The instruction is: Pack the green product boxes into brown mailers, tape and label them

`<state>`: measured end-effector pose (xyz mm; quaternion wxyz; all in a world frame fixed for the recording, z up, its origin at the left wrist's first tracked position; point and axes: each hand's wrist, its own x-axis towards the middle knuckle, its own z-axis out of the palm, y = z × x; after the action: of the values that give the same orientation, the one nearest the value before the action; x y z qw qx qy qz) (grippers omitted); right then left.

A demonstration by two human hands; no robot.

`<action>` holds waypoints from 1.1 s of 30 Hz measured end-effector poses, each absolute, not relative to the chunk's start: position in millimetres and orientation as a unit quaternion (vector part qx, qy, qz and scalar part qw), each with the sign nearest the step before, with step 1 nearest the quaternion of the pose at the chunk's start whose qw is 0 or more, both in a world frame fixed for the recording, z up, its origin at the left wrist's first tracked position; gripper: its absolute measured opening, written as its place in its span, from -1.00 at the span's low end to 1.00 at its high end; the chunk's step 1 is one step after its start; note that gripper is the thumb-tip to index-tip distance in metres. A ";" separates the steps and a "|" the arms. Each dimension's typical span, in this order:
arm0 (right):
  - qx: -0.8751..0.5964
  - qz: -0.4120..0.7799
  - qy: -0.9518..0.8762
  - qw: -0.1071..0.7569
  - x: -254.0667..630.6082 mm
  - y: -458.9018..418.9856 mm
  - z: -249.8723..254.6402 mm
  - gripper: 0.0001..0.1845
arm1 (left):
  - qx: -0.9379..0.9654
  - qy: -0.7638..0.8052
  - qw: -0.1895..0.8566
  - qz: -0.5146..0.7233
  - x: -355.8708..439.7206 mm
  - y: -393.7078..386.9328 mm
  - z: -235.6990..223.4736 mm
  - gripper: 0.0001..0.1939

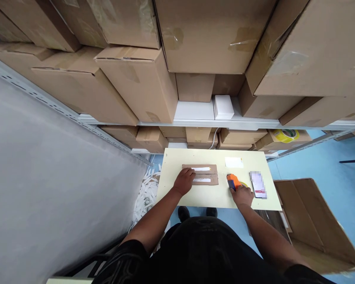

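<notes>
A small flat cardboard box (205,182) with two white strips on its top lies on the cream table (171,157). My left hand (184,180) is closed over the box's near left corner, its fingers bent onto the top. To the right, my right hand (243,195) is wrapped round an orange and blue tape dispenser (233,181); part of a yellow tape roll shows beside it. The dispenser rests on or just above the table, apart from the box. A white label sheet (233,162) lies behind it, and a phone (258,185) with a lit screen lies at its right.
Shelves (195,112) stacked with cardboard boxes (136,79) rise behind the table. A tape roll (286,135) sits on a lower box. White paper strips (146,193) litter the floor at left, beside a grey wall (62,177). A large open carton (310,213) stands at right.
</notes>
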<state>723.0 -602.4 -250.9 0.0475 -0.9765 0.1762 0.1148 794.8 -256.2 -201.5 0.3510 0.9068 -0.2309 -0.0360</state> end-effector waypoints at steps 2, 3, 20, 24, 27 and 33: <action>-0.975 0.111 0.185 0.053 721.3 -606.7 -247.3 -0.58 | 0.911 -0.222 0.346 -0.030 795.1 -257.9 -203.6 -0.59; -0.973 0.107 0.197 0.062 720.2 -610.5 -243.9 -0.59 | 0.913 -0.219 0.343 -0.025 794.6 -258.8 -204.8 -0.60; -0.889 0.108 0.001 0.445 813.9 -520.0 -115.5 -0.40 | 0.881 -0.192 0.431 0.031 785.9 -261.8 -212.7 -0.56; -0.894 0.179 -0.054 0.409 830.1 -497.9 -126.6 -0.40 | 0.851 -0.163 0.498 0.040 790.8 -249.9 -197.0 -0.56; -0.893 0.211 -0.068 0.391 834.6 -492.7 -130.9 -0.43 | 0.828 -0.035 0.559 0.034 794.0 -239.2 -183.5 -0.71; -0.892 0.233 -0.080 0.379 843.5 -492.3 -128.2 -0.46 | 0.639 0.163 0.724 -0.203 799.1 -236.4 -170.7 -0.68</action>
<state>843.5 -492.3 -128.2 0.3791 -0.8920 -0.0801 0.2328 799.1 -236.4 -170.7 0.7235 0.6392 0.1635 -0.2029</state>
